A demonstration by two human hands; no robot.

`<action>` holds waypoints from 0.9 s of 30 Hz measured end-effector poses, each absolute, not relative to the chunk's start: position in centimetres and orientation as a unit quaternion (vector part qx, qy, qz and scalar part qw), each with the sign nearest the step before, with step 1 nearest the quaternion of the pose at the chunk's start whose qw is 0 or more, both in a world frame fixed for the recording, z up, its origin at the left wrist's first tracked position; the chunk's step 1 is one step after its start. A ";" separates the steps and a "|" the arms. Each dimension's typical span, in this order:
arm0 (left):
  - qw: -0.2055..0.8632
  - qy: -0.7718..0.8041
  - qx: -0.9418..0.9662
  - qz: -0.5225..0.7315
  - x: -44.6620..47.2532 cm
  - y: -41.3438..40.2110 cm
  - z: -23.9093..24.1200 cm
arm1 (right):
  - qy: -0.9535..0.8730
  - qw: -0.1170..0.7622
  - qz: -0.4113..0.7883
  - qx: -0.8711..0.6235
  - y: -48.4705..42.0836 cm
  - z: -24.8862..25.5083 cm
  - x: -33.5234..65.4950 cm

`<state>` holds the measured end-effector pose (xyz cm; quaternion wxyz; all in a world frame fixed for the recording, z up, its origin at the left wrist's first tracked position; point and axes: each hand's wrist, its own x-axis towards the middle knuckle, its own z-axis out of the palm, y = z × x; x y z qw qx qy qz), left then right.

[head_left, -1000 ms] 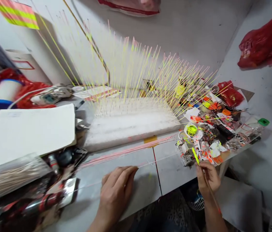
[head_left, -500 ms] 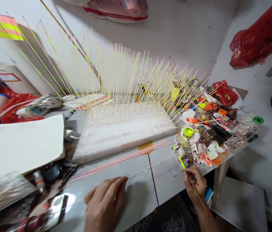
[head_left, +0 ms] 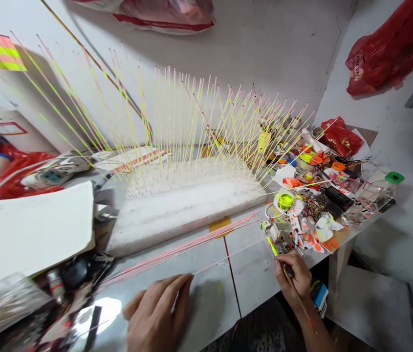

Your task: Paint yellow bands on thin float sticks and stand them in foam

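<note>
Your right hand [head_left: 294,278] closes in a narrow grip on a slim stick [head_left: 290,282]. Its neon-yellow tip [head_left: 272,247] angles left, just beside the near edge of a paint-spattered pile of small items [head_left: 301,215]. Your left hand [head_left: 157,313] rests at the near side of the surface [head_left: 213,288] with its fingers curled. Its fingertips [head_left: 186,282] meet the near end of a thin pale rod [head_left: 228,256], which runs right toward the stick's tip. You cannot tell whether this grip pinches the rod or only touches it.

A sheaf of pink-painted rods [head_left: 177,254] lies on the surface, far of the thin rod and crossing a strip of yellow tape [head_left: 220,225]. Farther back, a white foam block [head_left: 187,210] holds many thin pink-and-yellow rods, fanned upright.

In the pile at right, locate the small dish of neon-yellow paint [head_left: 286,200]. A plastic bottle with a green cap [head_left: 382,198] and a red plastic bag [head_left: 340,138] lie beyond it. A white sheet [head_left: 26,234] and a power strip [head_left: 52,176] lie at left.
</note>
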<state>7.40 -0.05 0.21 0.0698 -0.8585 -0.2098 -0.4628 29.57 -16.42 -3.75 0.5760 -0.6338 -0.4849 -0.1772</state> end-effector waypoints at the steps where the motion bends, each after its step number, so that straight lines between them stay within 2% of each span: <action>1: 0.071 -0.210 -0.859 -0.462 7.4 0.0 0.2 | -0.485 0.574 -0.177 -0.636 -16.4 -3.7 29.5; 18: 0.047 -0.213 -0.862 -0.458 7.3 -0.1 0.1 | -0.416 0.600 -0.157 -0.665 -16.7 -3.9 29.3; 27: 0.055 -0.207 -0.857 -0.469 7.3 -0.1 0.2 | -0.477 0.583 -0.162 -0.638 -16.5 -3.3 28.2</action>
